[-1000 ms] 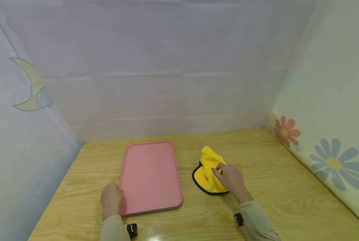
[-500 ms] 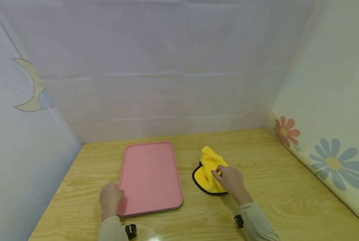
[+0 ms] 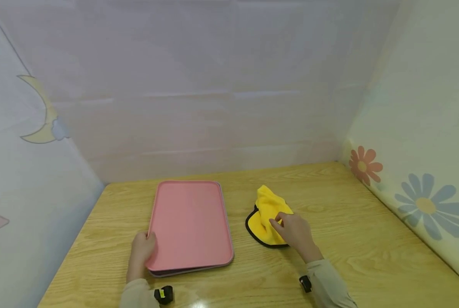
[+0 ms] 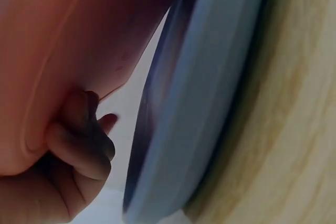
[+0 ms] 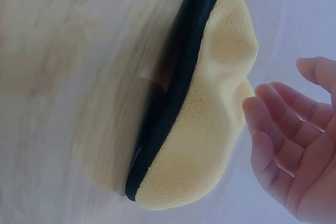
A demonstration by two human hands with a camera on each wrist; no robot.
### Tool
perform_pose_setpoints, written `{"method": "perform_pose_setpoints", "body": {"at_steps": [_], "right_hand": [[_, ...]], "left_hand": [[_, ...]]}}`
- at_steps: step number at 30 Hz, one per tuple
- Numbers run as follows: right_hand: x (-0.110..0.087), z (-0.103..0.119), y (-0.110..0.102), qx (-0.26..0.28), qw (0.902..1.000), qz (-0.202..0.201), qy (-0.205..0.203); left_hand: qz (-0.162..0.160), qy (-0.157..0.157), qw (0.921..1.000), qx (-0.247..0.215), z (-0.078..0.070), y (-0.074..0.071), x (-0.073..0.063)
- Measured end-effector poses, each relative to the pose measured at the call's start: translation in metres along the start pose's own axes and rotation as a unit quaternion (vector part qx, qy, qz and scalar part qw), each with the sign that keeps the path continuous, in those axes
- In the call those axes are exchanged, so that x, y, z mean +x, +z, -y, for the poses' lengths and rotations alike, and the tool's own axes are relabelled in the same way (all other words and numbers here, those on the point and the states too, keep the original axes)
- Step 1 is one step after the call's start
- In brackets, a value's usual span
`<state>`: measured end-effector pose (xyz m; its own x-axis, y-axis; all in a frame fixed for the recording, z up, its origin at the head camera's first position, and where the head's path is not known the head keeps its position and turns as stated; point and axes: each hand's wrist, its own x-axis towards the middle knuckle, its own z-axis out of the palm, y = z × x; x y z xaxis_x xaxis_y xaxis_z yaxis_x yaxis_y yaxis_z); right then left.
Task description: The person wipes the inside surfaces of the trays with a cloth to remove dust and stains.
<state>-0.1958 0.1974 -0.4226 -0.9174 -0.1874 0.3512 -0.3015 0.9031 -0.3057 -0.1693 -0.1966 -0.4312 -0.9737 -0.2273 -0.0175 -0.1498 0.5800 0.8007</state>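
Note:
My left hand (image 3: 142, 248) grips the left edge of a pink tray (image 3: 191, 222), which is raised at its near-left corner. In the left wrist view its fingers (image 4: 84, 145) curl under the tray's rim. A grey-blue tray (image 4: 194, 103) lies beneath on the table, with a gap between the two. My right hand (image 3: 294, 233) is beside and over the near-right part of a crumpled yellow cloth (image 3: 265, 214) with black edging. The right wrist view shows its fingers loosely bent, holding nothing, close to the fleecy cloth.
The trays and cloth are on a wood-grain table (image 3: 329, 192). A pale sheet (image 3: 229, 107) stands behind it, and printed sheets with flowers (image 3: 425, 205) and a moon (image 3: 40, 107) flank both sides. A black strap (image 3: 164, 294) sits by the left sleeve.
The left hand has taken hold of the pink tray's left edge and lifted it slightly, showing more of the tray beneath. The right hand has barely moved.

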Motion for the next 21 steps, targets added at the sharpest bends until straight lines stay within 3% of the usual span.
{"method": "perform_pose_setpoints", "body": {"at_steps": [11, 21], "right_hand": [[-0.002, 0.001, 0.002, -0.002, 0.9996, 0.024, 0.016], [-0.002, -0.001, 0.005, 0.001, 0.9999, 0.014, 0.004]], "left_hand": [[0.034, -0.007, 0.9973, -0.065, 0.01, -0.002, -0.002], [0.027, -0.045, 0.9863, -0.156, 0.011, -0.003, -0.008]]}}
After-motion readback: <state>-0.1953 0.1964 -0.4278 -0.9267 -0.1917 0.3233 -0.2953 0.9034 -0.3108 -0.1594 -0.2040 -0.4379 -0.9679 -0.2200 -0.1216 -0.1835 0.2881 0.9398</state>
